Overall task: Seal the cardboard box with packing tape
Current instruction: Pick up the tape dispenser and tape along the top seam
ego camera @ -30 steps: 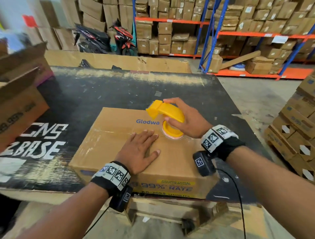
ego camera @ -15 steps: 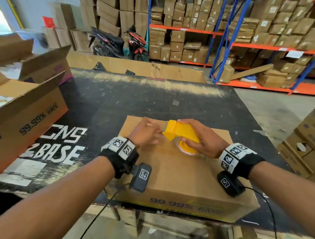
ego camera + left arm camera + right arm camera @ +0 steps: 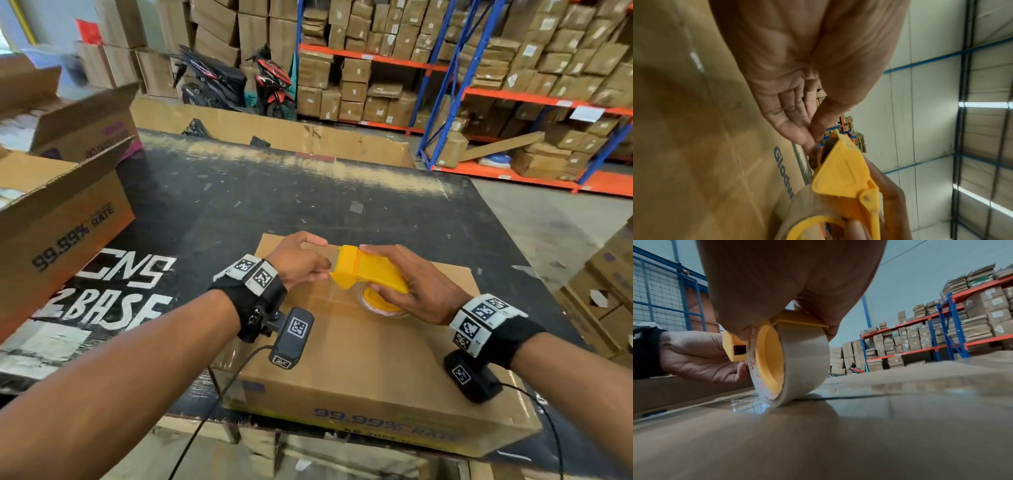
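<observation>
Warehouse racking stacked with cartons fills the far side, and nearer lies a black tabletop [image 3: 308, 205] carrying the cardboard box [image 3: 359, 359], which sits at the near edge with its flaps closed and its printed side facing the person.

On the box top, toward its far left part, the right hand [image 3: 411, 287] is wrapped over the yellow tape dispenser [image 3: 370, 270], its grip clamped around the handle. The tape roll [image 3: 797, 363] stands on edge, touching the cardboard in the right wrist view. The left hand [image 3: 298, 260] meets the dispenser's nose, thumb and forefinger pinched together at the cutter end; they appear to be catching the loose end of tape there, though the clear film itself is too faint to confirm.

The step in hand looks like freeing the tape end to start a strip. To do it well, peel the end squarely off the serrated edge, keep fingertips clear of the teeth, draw out only a short tab, and press it down on the box before pulling the dispenser along the seam, holding the roll square so the strip does not wander or wrinkle.

The dispenser's long axis runs left to right, slightly far-left to near-right; its cutter nose points left, toward the left hand, with the roll at the right end under the palm.
</observation>
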Tool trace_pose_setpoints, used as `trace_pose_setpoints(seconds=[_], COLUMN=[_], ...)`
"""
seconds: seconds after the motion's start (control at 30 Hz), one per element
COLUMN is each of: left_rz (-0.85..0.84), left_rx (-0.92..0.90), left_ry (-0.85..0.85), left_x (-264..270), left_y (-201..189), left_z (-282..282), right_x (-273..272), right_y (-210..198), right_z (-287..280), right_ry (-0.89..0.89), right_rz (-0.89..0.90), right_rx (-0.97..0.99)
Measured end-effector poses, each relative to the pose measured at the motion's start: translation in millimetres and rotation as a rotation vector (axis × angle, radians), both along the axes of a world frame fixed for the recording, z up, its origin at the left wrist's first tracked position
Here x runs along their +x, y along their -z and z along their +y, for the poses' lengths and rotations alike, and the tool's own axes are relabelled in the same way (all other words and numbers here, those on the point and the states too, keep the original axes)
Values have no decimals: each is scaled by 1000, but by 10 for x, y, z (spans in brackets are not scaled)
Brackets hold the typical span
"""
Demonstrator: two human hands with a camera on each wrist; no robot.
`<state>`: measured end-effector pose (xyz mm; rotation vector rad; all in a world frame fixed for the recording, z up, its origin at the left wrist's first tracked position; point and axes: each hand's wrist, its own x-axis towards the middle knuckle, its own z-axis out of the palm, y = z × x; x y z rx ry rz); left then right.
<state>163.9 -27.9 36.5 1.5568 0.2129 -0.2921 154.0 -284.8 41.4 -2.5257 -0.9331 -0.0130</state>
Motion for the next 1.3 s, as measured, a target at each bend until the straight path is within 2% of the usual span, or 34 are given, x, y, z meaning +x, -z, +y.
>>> trace_pose_setpoints(seconds=[0.1,0.27,0.47,0.73,1.1,1.17,1.2,1.3], left_rz=[-30,-40,-36,20,154,128,76,-63], left_rx=[115,162,109,50,0,123,292,1024], left_ry=[-33,-100,-167,-171,-120,-93,-58,142], left_x=[69,56,-94,-169,-280,-264,-249,-198], left_y=[-62,-106,-7,357,584,580,562,549], left_z=[271,975,1564,1673,1559,1471,1440,1477], right_x=[57,160,284,375,418,405,401,411], right_y=[-19,-69,-96,-169,-217,-217,-214,-208], right_z=[121,423,791,1004,1102,1107,1112,1136], right_ry=[-52,-139,-220,-281,-311,-313,-317,-314], right_rz=[-8,13,25,18,18,14,13,6], right_rx=[-65,-97,-104,-145,-231,-239,-244,-256])
